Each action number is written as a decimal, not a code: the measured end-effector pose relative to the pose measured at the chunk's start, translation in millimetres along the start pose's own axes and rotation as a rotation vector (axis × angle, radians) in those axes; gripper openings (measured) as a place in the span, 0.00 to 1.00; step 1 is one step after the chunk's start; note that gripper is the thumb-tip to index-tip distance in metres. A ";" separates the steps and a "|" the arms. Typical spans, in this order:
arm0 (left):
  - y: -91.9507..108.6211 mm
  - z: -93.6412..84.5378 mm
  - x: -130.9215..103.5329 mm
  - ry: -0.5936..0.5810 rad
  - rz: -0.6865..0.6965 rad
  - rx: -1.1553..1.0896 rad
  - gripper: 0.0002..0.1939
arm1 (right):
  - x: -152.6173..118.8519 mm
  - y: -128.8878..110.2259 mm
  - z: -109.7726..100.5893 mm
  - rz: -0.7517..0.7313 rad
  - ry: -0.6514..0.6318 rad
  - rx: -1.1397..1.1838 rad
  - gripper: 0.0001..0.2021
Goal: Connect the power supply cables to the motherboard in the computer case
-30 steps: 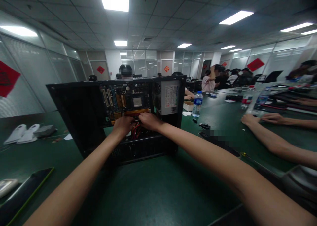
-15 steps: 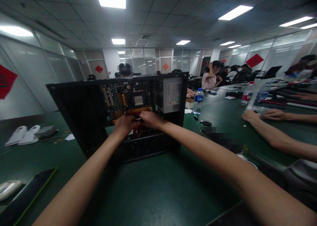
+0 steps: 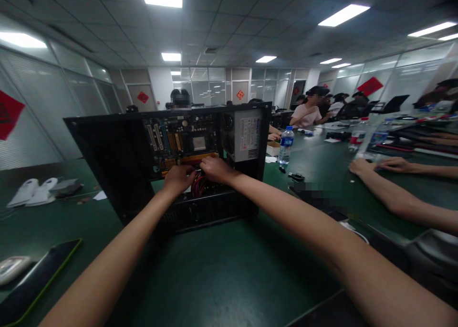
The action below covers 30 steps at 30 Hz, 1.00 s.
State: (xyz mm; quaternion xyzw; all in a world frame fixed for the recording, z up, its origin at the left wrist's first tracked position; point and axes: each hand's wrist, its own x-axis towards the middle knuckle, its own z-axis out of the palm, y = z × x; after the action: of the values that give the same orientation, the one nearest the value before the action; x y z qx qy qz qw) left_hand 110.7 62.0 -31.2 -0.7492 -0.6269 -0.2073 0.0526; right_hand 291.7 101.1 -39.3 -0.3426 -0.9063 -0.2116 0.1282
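Note:
A black computer case (image 3: 211, 211) stands on the green table with its open side facing me. Inside it are a motherboard (image 3: 205, 130) and, at the upper right, a silver power supply (image 3: 249, 138). Both my hands reach in at the motherboard's lower edge, by the orange slots (image 3: 191, 158). My left hand (image 3: 178, 180) has curled fingers beside a bundle of red and dark cables (image 3: 197, 187). My right hand (image 3: 217, 169) is bent over the same spot, just right of it, fingers closed. Whatever lies between the fingertips is hidden.
Right of the case stand a water bottle (image 3: 286, 145) and a small open box (image 3: 274, 148). Another person's forearms (image 3: 400, 193) rest on the table at right. White slippers (image 3: 34, 192), a grey block (image 3: 65, 187) and a dark green-edged mat (image 3: 43, 279) lie at left.
My hands stay at the same place in the case, with only slight finger shifts. The view has moved a little. Across the room, a seated person has lowered a raised arm.

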 end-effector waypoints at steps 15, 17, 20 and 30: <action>-13.1 11.0 14.2 -0.034 0.103 -0.084 0.15 | -17.7 -0.6 -9.3 0.267 -0.062 0.256 0.12; -13.9 12.0 14.6 -0.039 0.125 -0.092 0.15 | -19.6 1.1 -8.9 0.291 -0.049 0.276 0.13; -14.6 13.6 15.7 -0.039 0.133 -0.100 0.15 | -18.8 1.3 -9.3 0.323 -0.051 0.295 0.14; -12.5 17.2 16.1 -0.042 0.125 -0.072 0.16 | -17.6 0.4 -11.1 0.354 -0.065 0.339 0.15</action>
State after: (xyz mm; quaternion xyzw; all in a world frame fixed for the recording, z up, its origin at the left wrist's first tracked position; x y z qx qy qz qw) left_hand 104.9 85.1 -43.0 -0.7924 -0.5720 -0.2103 0.0253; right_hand 305.9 86.1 -36.0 -0.4760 -0.8585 -0.0196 0.1899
